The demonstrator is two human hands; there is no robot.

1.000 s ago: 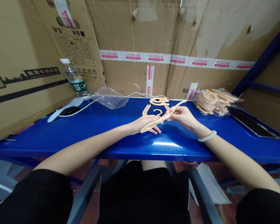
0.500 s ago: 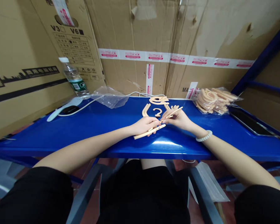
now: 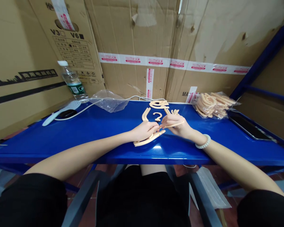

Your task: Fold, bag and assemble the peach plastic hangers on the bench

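Both hands work over the middle of the blue worktop (image 3: 217, 130), nearer its front edge than its back. Left hand (image 3: 143, 130): fingers curled round a pale curved piece (image 3: 149, 140), which slants out toward the front edge. Right hand (image 3: 176, 124): fingers grasp a pale slim strip (image 3: 175, 125), its free end pointing toward the right edge. The fingertips meet or nearly so; cannot tell whether the two pieces join there.

Just behind the hands lie a hook (image 3: 157, 116), paired curved arms (image 3: 145, 114) to its left, short pieces (image 3: 175, 112) to its right, and a flat group (image 3: 159, 104) by the back edge. These limit movement rearward.

Sideways room: open blue surface runs left to the light-blue handled object (image 3: 59, 114) along the left edge, and right to the phone (image 3: 249, 126) near the right edge. Bagged pieces (image 3: 214, 105) occupy the back right; bottle (image 3: 73, 82), back left corner.
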